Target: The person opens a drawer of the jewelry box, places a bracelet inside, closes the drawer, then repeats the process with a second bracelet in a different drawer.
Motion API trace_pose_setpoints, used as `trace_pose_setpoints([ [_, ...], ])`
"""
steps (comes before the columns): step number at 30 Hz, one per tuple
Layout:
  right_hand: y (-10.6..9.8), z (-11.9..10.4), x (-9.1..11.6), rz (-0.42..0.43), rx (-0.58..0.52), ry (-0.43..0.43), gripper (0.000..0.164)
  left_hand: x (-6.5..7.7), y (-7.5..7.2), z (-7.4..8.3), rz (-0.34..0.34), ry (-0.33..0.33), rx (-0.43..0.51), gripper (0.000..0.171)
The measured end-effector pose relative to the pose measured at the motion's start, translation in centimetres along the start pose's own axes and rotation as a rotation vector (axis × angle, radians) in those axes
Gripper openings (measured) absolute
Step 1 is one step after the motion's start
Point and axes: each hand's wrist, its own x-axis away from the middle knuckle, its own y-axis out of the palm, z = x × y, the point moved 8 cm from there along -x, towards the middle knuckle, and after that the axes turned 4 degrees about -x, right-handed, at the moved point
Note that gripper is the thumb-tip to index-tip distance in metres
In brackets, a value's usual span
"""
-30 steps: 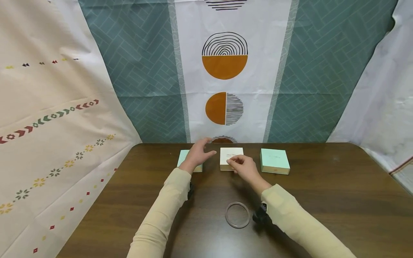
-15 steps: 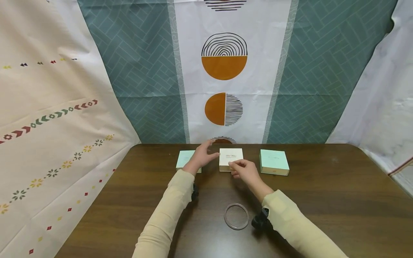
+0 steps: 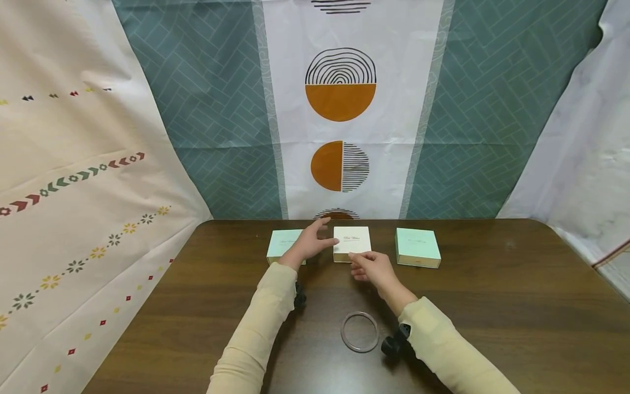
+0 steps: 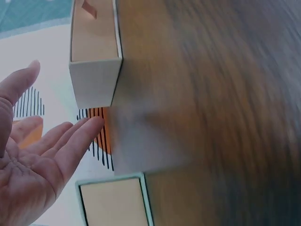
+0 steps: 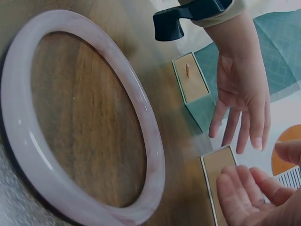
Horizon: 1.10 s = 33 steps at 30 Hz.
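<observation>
The white box (image 3: pixel 351 239) with dark lettering sits at the back middle of the table. Close to its left side is my left hand (image 3: pixel 308 243), fingers extended and thumb apart; contact is unclear. At the box's front edge hovers my right hand (image 3: pixel 371 269), its fingers loosely bent. In the right wrist view the right hand (image 5: pixel 256 193) has nothing visible between thumb and fingers. A small ribbon tab (image 4: pixel 89 9) sticks out of the white box's tan front. Nearer me, a pale pink bangle (image 3: pixel 343 332) lies flat on the table.
One mint box (image 3: pixel 281 244) stands left of the white box, partly behind the left hand. Another mint box (image 3: pixel 417 244) stands to the right. Patterned cloth (image 3: pixel 226 137) hangs behind the brown table (image 3: pixel 492 306).
My left hand has moved right, closer to the white box. My right hand has drawn back slightly from above the box to its front edge. Boxes and bangle stay put.
</observation>
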Motion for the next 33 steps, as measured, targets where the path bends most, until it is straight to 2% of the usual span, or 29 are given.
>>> trace_pose_setpoints([
  [4,-0.1,0.5,0.0,0.013,-0.002,0.051,0.035,-0.1,0.3,-0.1,-0.003,-0.030,0.061,0.068],
  [8,0.0,0.9,-0.1,0.004,-0.013,0.077,0.036,-0.3,0.4,-0.4,0.006,-0.044,0.070,0.069],
  [20,0.3,2.0,-0.2,-0.014,-0.067,0.099,0.036,-0.6,1.8,-1.1,-0.069,-0.078,0.092,0.078],
  [33,-0.1,2.7,-0.9,-0.007,-0.145,0.111,0.034,-1.5,2.2,-1.4,-0.009,-0.099,0.162,0.079],
])
